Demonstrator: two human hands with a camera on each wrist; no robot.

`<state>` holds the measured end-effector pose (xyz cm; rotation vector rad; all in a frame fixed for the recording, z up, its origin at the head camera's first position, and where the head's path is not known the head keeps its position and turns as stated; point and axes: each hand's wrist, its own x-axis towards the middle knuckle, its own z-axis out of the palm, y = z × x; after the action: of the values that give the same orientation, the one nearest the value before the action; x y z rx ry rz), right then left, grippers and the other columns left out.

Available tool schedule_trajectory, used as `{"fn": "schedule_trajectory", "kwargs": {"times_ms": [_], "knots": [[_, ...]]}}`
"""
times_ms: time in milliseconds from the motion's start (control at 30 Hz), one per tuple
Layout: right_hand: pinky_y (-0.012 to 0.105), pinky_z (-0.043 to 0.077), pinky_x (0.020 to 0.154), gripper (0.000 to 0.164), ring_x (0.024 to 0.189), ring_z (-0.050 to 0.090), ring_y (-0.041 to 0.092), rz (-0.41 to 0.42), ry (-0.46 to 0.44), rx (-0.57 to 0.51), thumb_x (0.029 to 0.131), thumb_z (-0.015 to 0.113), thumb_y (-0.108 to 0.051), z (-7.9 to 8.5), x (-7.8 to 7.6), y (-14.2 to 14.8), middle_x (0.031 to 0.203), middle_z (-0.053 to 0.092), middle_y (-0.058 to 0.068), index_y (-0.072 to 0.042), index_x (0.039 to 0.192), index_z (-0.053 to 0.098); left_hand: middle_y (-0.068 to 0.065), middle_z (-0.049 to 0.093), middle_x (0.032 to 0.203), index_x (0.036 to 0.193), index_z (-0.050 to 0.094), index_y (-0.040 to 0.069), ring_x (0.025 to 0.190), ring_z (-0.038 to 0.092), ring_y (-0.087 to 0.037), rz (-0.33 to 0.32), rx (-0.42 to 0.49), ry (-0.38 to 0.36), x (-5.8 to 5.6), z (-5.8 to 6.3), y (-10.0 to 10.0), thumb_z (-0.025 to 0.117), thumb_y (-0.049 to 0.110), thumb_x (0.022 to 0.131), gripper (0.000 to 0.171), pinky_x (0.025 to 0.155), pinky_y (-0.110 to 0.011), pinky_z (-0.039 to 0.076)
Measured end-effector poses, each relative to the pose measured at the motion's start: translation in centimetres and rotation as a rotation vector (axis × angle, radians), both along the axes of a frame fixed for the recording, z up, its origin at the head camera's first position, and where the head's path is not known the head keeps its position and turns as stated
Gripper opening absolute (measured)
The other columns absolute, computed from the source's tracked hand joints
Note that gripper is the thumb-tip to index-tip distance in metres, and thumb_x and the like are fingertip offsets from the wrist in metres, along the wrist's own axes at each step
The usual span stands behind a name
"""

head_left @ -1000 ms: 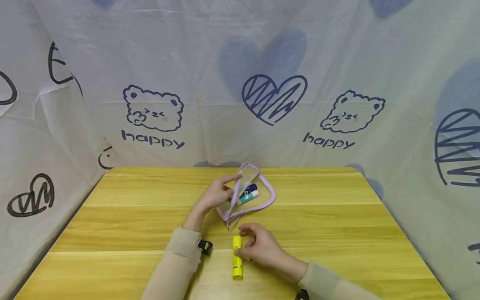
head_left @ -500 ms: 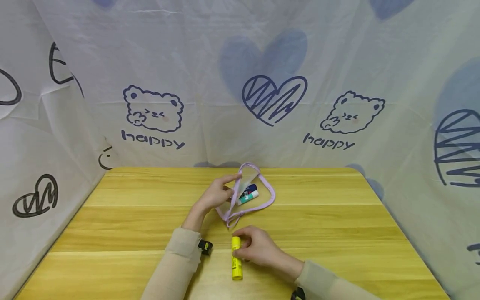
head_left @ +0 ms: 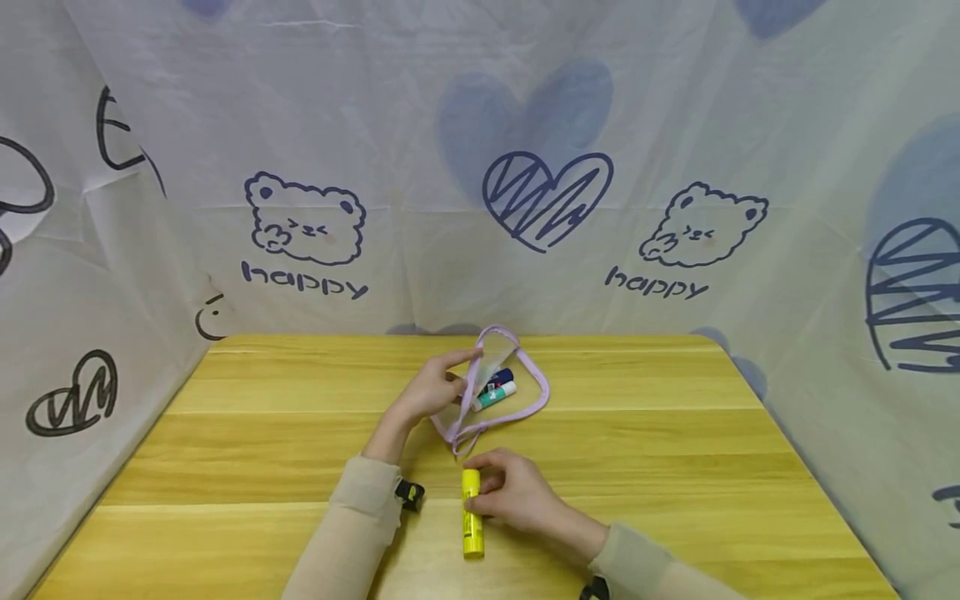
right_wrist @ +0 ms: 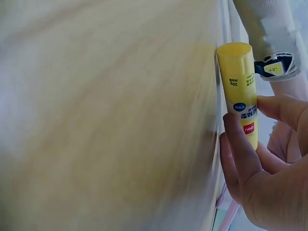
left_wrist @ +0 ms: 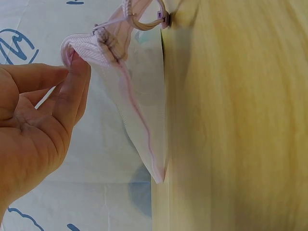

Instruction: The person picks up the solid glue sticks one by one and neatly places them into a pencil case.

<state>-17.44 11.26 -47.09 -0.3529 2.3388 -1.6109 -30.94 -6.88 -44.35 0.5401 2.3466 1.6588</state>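
My left hand pinches the lilac-trimmed edge of a see-through zip pouch, holding its mouth up. In the left wrist view, thumb and fingers meet at the lilac zip trim. Inside lie a green-and-white glue stick and, beside it, a dark blue tube, partly hidden. Nearer the front, my right hand holds a yellow glue stick between thumb and fingers. The right wrist view shows the yellow glue stick with its label visible; whether it touches the table is unclear.
The wooden table reaches back to a white printed curtain, which also hangs at both sides. A thin cord loop hangs from the pouch's near corner. My left forearm lies left of the yellow glue stick.
My right fingers have closed in on the yellow glue stick, and the stick has shifted slightly left. My left hand and the pouch look unchanged.
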Motion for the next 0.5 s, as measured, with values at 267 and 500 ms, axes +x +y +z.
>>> {"fn": "schedule_trajectory", "kwargs": {"times_ms": [267, 500], "knots": [[0.033, 0.062, 0.065, 0.052, 0.079, 0.068, 0.017, -0.048, -0.068, -0.103, 0.077, 0.084, 0.005, -0.3, 0.1, 0.1, 0.088, 0.073, 0.011, 0.002, 0.126, 0.066, -0.014, 0.048, 0.158, 0.154, 0.053, 0.015, 0.092, 0.069, -0.022, 0.006, -0.001, -0.006, 0.07, -0.04, -0.02, 0.051, -0.008, 0.096, 0.062, 0.081, -0.042, 0.064], [0.035, 0.063, 0.071, 0.053, 0.082, 0.07, 0.02, -0.079, -0.097, -0.161, 0.075, 0.085, 0.005, 0.01, 0.11, 0.41, 0.093, 0.073, 0.013, -0.002, 0.124, 0.065, -0.016, 0.049, 0.157, 0.153, 0.053, 0.013, 0.091, 0.069, -0.024, 0.002, 0.004, 0.004, -0.15, -0.19, 0.0, 0.052, -0.009, 0.096, 0.061, 0.08, -0.04, 0.064]]}}
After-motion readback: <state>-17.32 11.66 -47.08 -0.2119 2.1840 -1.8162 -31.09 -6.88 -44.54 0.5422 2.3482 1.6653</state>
